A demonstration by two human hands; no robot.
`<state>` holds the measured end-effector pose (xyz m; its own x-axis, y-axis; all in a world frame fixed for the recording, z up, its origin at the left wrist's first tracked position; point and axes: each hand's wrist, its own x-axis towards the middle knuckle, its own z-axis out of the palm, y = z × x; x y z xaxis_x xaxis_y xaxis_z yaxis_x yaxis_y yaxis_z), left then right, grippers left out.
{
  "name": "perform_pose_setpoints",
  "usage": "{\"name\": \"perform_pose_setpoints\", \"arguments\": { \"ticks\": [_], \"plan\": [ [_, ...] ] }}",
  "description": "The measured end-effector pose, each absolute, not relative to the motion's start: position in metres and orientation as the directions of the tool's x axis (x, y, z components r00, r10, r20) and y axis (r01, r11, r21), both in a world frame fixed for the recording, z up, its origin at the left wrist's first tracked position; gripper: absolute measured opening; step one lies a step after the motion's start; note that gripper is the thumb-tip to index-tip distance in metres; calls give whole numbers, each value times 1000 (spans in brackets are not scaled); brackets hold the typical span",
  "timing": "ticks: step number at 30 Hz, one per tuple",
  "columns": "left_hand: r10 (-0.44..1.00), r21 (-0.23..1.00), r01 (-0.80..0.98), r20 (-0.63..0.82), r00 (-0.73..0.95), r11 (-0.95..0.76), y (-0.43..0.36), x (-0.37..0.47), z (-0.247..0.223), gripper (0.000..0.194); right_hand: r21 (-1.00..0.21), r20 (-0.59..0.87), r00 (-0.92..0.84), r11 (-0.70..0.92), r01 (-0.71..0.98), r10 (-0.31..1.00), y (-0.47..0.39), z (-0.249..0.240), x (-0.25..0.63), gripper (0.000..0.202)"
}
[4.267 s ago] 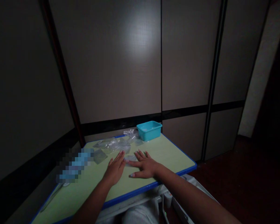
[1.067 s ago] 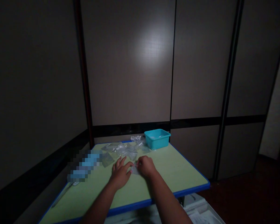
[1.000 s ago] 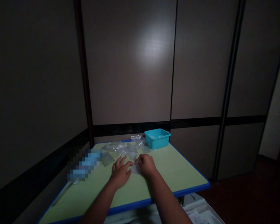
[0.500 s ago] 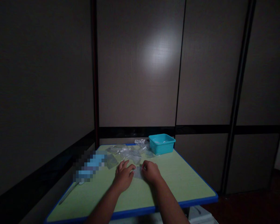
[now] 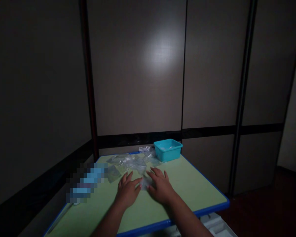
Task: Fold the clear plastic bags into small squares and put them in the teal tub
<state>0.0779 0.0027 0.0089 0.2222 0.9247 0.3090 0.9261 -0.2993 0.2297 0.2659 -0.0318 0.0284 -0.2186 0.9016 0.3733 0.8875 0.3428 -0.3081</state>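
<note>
A small clear plastic bag (image 5: 144, 183) lies on the table between my two hands, partly hidden by the fingers. My left hand (image 5: 128, 189) is at its left edge, fingers spread, with thumb and forefinger tips apart and touching or very near the plastic. On the other side, my right hand (image 5: 160, 185) is open over the bag's right edge, its fingers stretched forward. Beyond the fingertips lies a loose heap of clear plastic bags (image 5: 132, 162). A flat bag (image 5: 112, 173) rests left of the heap.
A turquoise plastic basket (image 5: 168, 151) stands at the table's far right corner. Along the left edge lies a blurred-out blue object (image 5: 88, 184). The pale green table (image 5: 187, 194) has a blue rim. Dark panelled doors (image 5: 138, 82) rise behind it.
My right hand has gone from a closed pinch to open, stretched fingers. My left hand's fingers are spread too. The view has turned slightly to the right.
</note>
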Motion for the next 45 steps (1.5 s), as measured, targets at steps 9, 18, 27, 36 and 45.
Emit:
{"name": "perform_pose_setpoints", "arguments": {
  "ticks": [9,18,27,36,45],
  "plan": [
    [945,168,952,249,211,-257,3,81,12,42,-259,170,-197,236,936,966,-24,18,259,57],
    [924,128,950,299,238,-286,-5,83,20,44,-286,132,-191,222,932,973,-23,19,260,62],
    [941,148,946,225,251,-288,0,84,14,45,-295,112,-196,221,929,974,-23,19,261,62],
    [947,161,948,219,235,-273,2,84,14,50,-742,292,-49,258,619,955,-19,18,264,44],
    [951,174,948,205,231,-268,1,83,15,50,-984,172,182,179,-24,968,-12,34,284,39]
  ]
}}
